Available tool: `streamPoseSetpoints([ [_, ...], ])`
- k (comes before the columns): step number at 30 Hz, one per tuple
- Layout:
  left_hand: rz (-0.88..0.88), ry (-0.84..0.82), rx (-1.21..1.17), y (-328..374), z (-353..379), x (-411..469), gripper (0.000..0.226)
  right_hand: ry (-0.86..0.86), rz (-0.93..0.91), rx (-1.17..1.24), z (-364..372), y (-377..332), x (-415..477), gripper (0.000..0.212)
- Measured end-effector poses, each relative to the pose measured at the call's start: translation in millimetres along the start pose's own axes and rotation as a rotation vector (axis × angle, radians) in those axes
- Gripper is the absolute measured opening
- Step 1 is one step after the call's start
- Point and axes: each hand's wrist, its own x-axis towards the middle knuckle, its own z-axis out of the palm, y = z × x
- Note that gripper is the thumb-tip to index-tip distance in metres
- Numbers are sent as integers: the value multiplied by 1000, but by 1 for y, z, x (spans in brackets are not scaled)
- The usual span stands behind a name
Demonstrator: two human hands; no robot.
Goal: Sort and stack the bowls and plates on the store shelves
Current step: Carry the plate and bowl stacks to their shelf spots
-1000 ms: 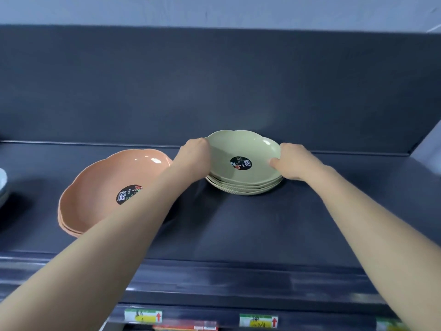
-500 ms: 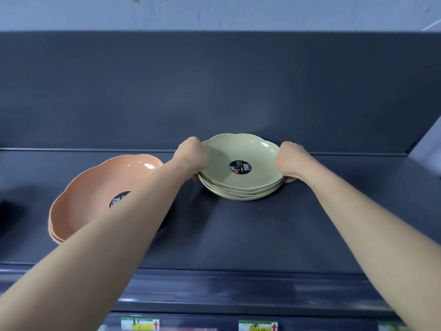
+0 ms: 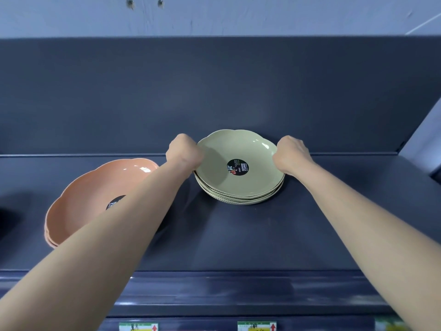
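Note:
A stack of pale green scalloped plates with a round black sticker sits near the back of the dark shelf. My left hand grips the stack's left rim with curled fingers. My right hand grips the right rim the same way. To the left lies a stack of orange scalloped plates, partly hidden under my left forearm.
The shelf's dark back panel rises right behind the green stack. The shelf's front lip carries price labels below. A pale side wall closes the shelf at the right.
Both hands have closed tighter on the green stack's rims, and the stack has tilted slightly toward me. The view has tipped upward a little.

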Motion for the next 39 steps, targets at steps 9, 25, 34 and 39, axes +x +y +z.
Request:
streamPoseSetpoints([
  [9,-86,9,-165,0,-5,2,28,2,-29,1,-7,-6,-2,29],
  [25,1,-148,-13,2,2,-10,34,-26,17,-47,-14,-2,-5,28],
  [34,-77,-380,-154,7,1,-25,26,-34,86,51,-13,-1,-1,22],
  [39,-74,-535,-264,6,-5,-35,23,-144,154,130,-12,-5,-1,17],
])
